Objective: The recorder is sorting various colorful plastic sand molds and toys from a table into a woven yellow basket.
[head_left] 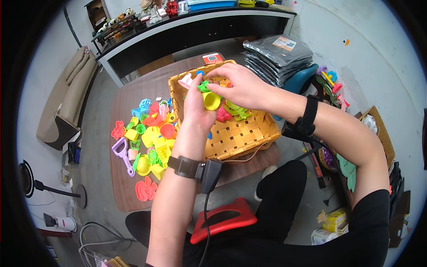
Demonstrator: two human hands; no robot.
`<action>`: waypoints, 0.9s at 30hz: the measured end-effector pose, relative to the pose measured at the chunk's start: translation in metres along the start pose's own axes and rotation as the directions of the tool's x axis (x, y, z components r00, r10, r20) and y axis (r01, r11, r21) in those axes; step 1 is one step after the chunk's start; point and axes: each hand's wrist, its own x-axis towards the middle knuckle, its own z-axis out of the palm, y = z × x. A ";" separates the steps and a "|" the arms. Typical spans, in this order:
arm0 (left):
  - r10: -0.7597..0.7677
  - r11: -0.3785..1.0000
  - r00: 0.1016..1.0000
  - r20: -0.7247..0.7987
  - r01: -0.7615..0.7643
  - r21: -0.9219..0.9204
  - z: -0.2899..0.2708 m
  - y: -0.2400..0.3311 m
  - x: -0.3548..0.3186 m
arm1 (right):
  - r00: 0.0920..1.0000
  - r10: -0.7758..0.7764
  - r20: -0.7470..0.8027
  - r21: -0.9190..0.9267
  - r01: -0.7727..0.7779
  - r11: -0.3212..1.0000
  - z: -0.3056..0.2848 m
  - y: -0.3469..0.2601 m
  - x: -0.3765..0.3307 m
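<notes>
Above a woven yellow basket [242, 138], my two hands come close together. My left hand [198, 107] is closed, palm turned inward, beside a small green plastic toy [203, 86]. From the right, my right hand [240, 84] reaches across with thumb and fingers curved around the same green toy. A yellow cup [211, 101] shows just below the green toy, next to my left palm; whether it is held or rests in the basket is unclear. Past my left fingers a pale pink piece [185, 81] sticks out. Pink [223, 115] and lime green toys [238, 110] lie in the basket.
Left of the basket, a pile of colourful plastic toys [153, 135] covers part of the brown table [120, 196], with a purple shovel [121, 153] at its edge. A red stool [227, 220] is below. Wrapped grey packages [278, 55] are stacked beyond the basket.
</notes>
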 end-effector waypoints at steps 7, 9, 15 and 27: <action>0.053 0.974 0.997 -0.052 -0.040 0.222 0.005 -0.007 -0.008 | 1.000 -0.018 -0.012 0.004 0.018 1.000 -0.005 0.003 0.004; 0.060 0.966 0.997 -0.056 -0.043 0.256 0.003 -0.006 -0.005 | 1.000 -0.020 -0.017 0.002 0.020 1.000 -0.016 0.004 0.016; 0.055 0.935 0.998 -0.017 -0.046 0.351 0.009 -0.010 -0.002 | 1.000 -0.012 -0.023 0.010 0.012 1.000 -0.041 0.023 0.026; 0.169 0.924 0.985 -0.044 -0.143 0.354 0.002 -0.019 0.007 | 1.000 0.002 -0.017 0.017 -0.002 1.000 -0.015 0.011 0.019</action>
